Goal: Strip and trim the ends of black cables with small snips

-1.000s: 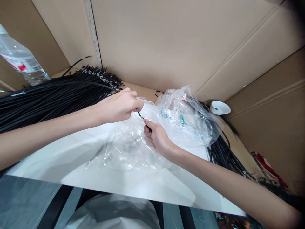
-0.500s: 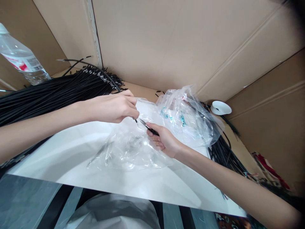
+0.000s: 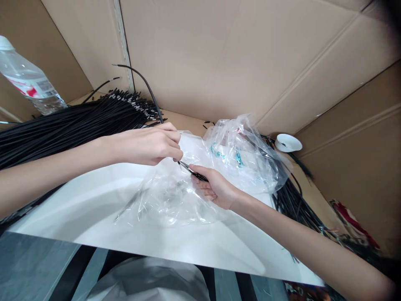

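Observation:
My left hand (image 3: 159, 144) pinches a black cable (image 3: 150, 90) close to its lower end. The cable's other part curves up behind the hand, its stripped tip pointing left. In my right hand (image 3: 214, 186) is a small pair of scissors or snips with dark handles (image 3: 200, 177); the metal tips meet the cable end just below my left fingertips. Whether the blades are fully closed on it is too small to tell. Beneath both hands lies a crumpled clear plastic bag (image 3: 169, 200) on a white sheet (image 3: 103, 221).
A thick bundle of black cables (image 3: 78, 119) fills the left side, with a water bottle (image 3: 34, 79) behind it. At right are another clear bag (image 3: 250, 154), a white cup (image 3: 288, 143) and more dark cables (image 3: 291, 205). Cardboard walls (image 3: 203, 54) enclose the back.
The tool in my right hand has moved up and left, so its tips now reach the cable end. The cable's far part has swung upward and to the right.

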### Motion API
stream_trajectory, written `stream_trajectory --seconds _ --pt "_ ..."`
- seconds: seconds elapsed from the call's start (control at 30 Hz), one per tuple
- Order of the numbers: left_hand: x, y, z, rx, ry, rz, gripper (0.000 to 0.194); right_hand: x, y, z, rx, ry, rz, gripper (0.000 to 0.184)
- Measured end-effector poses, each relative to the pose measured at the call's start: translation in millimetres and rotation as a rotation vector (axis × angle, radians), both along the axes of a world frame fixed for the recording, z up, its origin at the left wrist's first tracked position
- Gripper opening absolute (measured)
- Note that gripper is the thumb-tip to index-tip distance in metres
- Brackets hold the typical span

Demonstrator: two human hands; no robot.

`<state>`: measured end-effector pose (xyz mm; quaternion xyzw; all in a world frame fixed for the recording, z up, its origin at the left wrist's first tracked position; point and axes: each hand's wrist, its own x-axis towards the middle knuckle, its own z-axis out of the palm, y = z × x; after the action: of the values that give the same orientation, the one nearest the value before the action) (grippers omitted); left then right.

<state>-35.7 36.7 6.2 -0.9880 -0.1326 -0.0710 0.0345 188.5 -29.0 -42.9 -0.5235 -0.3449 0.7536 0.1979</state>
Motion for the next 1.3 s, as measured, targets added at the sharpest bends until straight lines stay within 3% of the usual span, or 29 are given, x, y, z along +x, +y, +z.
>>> stream_trajectory --seconds 0.4,0.8,1.3 --pt "5 -1 1.9 0.012 0.025 0.009 0.041 -7 -1 -7.7 0.114 -0.028 -0.073 0.037" --pt "6 6 -9.0 -0.016 0.001 0.025 0.036 -16 -1 -17.7 0.169 -0.038 -0.121 0.040" --pt "15 6 -13.9 0.008 -0.006 -0.027 0.034 -12 -4 0.4 0.097 -0.137 -0.097 0.045"
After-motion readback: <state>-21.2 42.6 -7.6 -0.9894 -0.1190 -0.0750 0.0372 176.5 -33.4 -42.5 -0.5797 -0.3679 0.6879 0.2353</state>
